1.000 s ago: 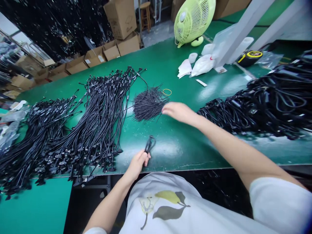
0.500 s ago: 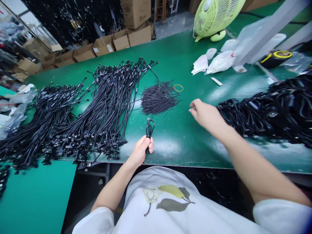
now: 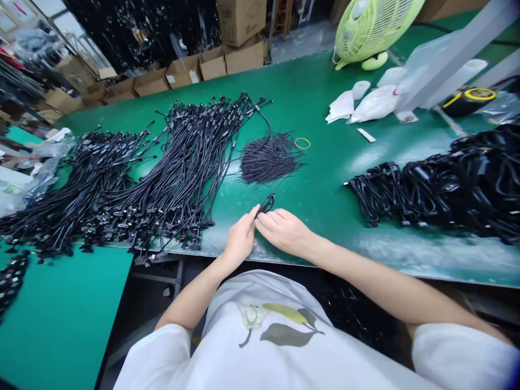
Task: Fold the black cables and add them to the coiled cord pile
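A folded black cable (image 3: pixel 266 205) stands up from between my two hands, just over the table's front part. My left hand (image 3: pixel 241 238) is closed round its lower end. Pressed against that hand, my right hand (image 3: pixel 284 232) has its fingers pinched at the same cable; whether a thin tie is also in them is hidden. Beyond the hands lies a loose pile of short, thin black ties (image 3: pixel 268 157). Long straight black cables (image 3: pixel 195 157) lie in a thick heap to the left. Folded cable bundles (image 3: pixel 422 184) are spread in a row on the right.
A yellow rubber band (image 3: pixel 303 143) lies beside the tie pile. Farther back on the green table (image 3: pixel 309 97) are a green fan (image 3: pixel 371 30), a white plastic bag (image 3: pixel 374 104) and a tape measure (image 3: pixel 469 101). Cardboard boxes (image 3: pixel 213 64) line the far edge.
My right hand has come left from beside the folded bundles to meet my left hand at the cable. The cable's loops now tilt to the right. The view has shifted slightly.
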The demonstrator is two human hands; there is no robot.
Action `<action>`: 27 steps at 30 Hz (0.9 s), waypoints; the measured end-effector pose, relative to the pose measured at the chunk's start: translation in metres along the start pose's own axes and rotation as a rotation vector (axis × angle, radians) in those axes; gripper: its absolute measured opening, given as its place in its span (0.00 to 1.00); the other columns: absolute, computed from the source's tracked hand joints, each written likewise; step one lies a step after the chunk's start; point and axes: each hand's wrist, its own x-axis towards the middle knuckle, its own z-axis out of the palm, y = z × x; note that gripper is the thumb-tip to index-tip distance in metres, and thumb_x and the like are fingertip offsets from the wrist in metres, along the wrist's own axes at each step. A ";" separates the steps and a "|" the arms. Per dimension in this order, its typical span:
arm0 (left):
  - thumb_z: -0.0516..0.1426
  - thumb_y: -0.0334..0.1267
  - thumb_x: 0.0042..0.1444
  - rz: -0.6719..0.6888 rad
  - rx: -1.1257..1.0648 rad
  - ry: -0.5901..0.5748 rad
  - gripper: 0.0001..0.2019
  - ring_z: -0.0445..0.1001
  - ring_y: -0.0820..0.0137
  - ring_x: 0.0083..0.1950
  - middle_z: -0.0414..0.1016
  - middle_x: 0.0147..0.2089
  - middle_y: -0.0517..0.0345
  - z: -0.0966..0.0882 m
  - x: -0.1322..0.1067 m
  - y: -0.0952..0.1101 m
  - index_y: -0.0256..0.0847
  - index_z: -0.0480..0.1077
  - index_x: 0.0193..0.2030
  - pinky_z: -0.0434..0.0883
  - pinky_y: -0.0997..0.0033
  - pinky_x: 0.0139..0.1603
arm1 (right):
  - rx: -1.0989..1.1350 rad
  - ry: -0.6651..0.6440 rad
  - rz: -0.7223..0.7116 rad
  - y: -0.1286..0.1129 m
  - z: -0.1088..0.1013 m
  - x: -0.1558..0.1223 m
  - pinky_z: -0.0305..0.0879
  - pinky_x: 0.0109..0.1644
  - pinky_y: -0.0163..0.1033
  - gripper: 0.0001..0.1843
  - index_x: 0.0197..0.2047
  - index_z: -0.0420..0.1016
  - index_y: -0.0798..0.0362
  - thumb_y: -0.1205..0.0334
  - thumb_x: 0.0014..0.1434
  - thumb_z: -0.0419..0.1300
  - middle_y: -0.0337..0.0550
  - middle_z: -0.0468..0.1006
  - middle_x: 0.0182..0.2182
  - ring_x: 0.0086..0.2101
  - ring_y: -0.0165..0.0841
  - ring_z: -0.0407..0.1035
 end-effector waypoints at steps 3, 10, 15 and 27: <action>0.49 0.33 0.59 -0.064 0.005 -0.099 0.15 0.68 0.69 0.34 0.70 0.30 0.59 -0.001 0.003 -0.005 0.40 0.74 0.47 0.66 0.70 0.40 | -0.139 -0.008 -0.281 0.009 -0.007 0.007 0.56 0.41 0.42 0.14 0.41 0.73 0.60 0.73 0.65 0.45 0.52 0.73 0.42 0.40 0.36 0.64; 0.60 0.47 0.49 -0.317 -0.508 -0.334 0.14 0.54 0.79 0.21 0.57 0.20 0.68 -0.004 0.004 -0.015 0.37 0.66 0.28 0.54 0.76 0.23 | -0.184 -0.147 -0.496 0.009 -0.025 0.016 0.51 0.33 0.42 0.13 0.34 0.71 0.58 0.73 0.64 0.46 0.44 0.67 0.29 0.30 0.34 0.61; 0.62 0.47 0.45 -0.371 -0.589 -0.374 0.15 0.56 0.80 0.22 0.60 0.22 0.67 -0.006 0.005 -0.009 0.36 0.66 0.27 0.55 0.77 0.23 | -0.242 -0.163 -0.562 0.003 -0.018 0.014 0.47 0.31 0.43 0.14 0.33 0.73 0.58 0.74 0.62 0.47 0.45 0.66 0.27 0.29 0.35 0.60; 0.62 0.40 0.44 -0.415 -0.580 -0.361 0.10 0.56 0.79 0.21 0.61 0.21 0.67 0.003 -0.003 0.004 0.36 0.68 0.30 0.55 0.76 0.24 | -0.119 -0.447 -0.342 -0.004 -0.014 0.011 0.48 0.31 0.42 0.19 0.26 0.74 0.55 0.76 0.58 0.45 0.50 0.71 0.24 0.26 0.36 0.60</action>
